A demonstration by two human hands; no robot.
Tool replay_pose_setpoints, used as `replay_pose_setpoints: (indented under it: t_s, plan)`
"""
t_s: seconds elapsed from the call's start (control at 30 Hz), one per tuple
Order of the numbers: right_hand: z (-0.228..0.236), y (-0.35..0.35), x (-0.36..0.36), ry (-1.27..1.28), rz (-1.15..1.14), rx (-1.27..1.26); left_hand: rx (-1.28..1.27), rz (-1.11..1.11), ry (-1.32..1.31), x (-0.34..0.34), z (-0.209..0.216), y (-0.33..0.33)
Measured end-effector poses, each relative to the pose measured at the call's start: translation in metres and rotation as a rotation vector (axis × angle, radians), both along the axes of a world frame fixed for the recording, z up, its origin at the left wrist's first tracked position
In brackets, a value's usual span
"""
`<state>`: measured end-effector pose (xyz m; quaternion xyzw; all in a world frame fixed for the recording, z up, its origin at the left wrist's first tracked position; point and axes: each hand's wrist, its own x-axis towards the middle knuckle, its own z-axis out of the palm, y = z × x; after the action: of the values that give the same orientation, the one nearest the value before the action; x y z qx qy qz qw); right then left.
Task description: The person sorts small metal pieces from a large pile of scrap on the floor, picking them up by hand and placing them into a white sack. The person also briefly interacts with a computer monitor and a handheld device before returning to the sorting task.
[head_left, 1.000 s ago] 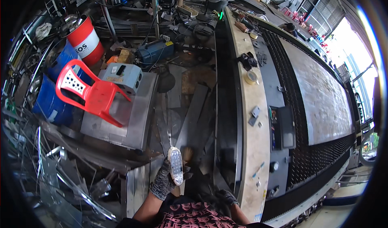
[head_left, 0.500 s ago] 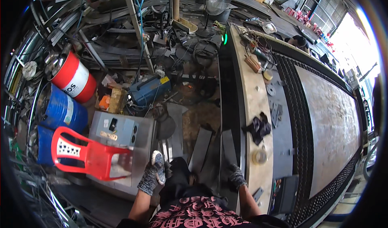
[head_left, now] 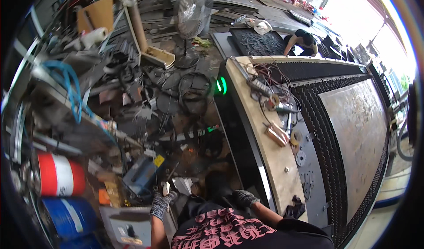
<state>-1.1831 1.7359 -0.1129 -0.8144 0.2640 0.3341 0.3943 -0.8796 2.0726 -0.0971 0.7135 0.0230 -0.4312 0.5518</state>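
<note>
My left hand (head_left: 162, 203), in a grey knitted glove, is closed around a narrow pale object (head_left: 166, 190) held upright beside my dark-clothed leg. Its exact kind does not show. My right hand (head_left: 245, 198), gloved the same way, lies against my dark clothing, close to the black side of the long machine bed (head_left: 247, 138). Its fingers are mostly hidden. Just ahead of my left hand sits a blue box-shaped machine (head_left: 143, 175) with a yellow label.
Scrap metal covers the floor ahead, around a standing fan (head_left: 193, 13). At left are a red-and-white drum (head_left: 59, 174), a blue drum (head_left: 70, 216) and a grey cabinet (head_left: 128, 229). On the bed's edge lie cables (head_left: 276, 74) and a dark cloth (head_left: 295, 208). Another person (head_left: 302, 41) crouches beyond.
My view has moved forward and swung, so the drums and machine bed sit lower in it. My right hand has come in from beside a grey metal strip to my clothing. The left keeps its pale object.
</note>
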Motion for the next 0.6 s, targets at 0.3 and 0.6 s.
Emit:
replay_pose_setpoints:
  t_s: [0.3, 0.6]
  plan:
    - [0.073, -0.254, 0.326, -0.243, -0.125, 0.088, 0.389, -0.733, -0.027, 0.321, 0.029, -0.285]
    - [0.12, -0.45, 0.504, -0.175, -0.218, 0.001, 0.465, -1.104, -0.322, 0.512, 0.058, -0.589]
